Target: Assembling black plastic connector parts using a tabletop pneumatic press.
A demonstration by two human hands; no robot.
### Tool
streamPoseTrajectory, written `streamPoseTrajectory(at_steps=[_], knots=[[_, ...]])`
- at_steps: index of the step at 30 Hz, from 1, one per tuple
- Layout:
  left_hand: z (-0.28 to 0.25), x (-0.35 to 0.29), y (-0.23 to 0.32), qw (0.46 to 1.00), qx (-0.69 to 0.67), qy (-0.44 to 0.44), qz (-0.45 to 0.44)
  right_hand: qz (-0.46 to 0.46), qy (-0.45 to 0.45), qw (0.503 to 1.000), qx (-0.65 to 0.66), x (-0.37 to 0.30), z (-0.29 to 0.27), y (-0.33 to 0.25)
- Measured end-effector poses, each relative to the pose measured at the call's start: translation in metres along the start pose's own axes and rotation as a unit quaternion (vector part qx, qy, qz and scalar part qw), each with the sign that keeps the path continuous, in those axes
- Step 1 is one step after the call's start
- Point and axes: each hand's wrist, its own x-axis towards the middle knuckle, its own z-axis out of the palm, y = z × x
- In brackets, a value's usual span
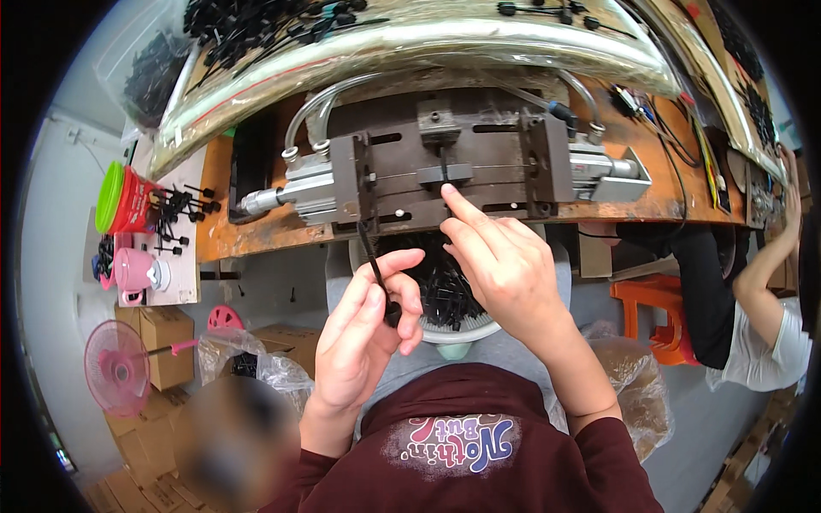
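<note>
My left hand (363,329) is closed around a thin black rod-shaped part (375,265) with a thicker knob at its lower end. The rod's upper tip reaches the front edge of the dark metal fixture (393,175). My right hand (513,278) has its index finger stretched out, the fingertip on a small dark grey block (457,173) in the fixture's middle. A narrow black piece (444,156) runs from that block back to a metal clamp block (438,124). The other right fingers are bent, their tips near the front edge.
Pneumatic cylinders (310,190) with clear hoses flank the fixture. Below the bench, a white basket (469,333) holds many black parts. More lie on the plastic-covered shelf (410,47). Left are a red tub (137,198) and pink fan (117,368); right, an orange stool (650,295) and another person (765,342).
</note>
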Motion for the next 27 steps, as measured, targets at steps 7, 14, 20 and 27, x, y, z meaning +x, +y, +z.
streamPoseTrajectory(at_steps=[7, 14, 20, 27], knots=[[-0.005, 0.006, 0.003, 0.994, 0.111, 0.016, 0.016, 0.005, -0.064, 0.997, -0.050, 0.022, -0.009, 0.001], [-0.002, 0.012, 0.010, 0.996, 0.084, 0.000, -0.013, 0.068, -0.118, 0.990, -0.034, 0.026, -0.013, -0.009], [0.003, 0.008, 0.014, 0.997, 0.052, -0.026, -0.042, 0.153, -0.022, 0.972, 0.176, 0.028, -0.013, -0.009], [-0.006, 0.001, 0.017, 0.991, 0.058, -0.109, -0.050, 0.285, -0.074, 0.788, 0.540, 0.054, -0.028, -0.031]])
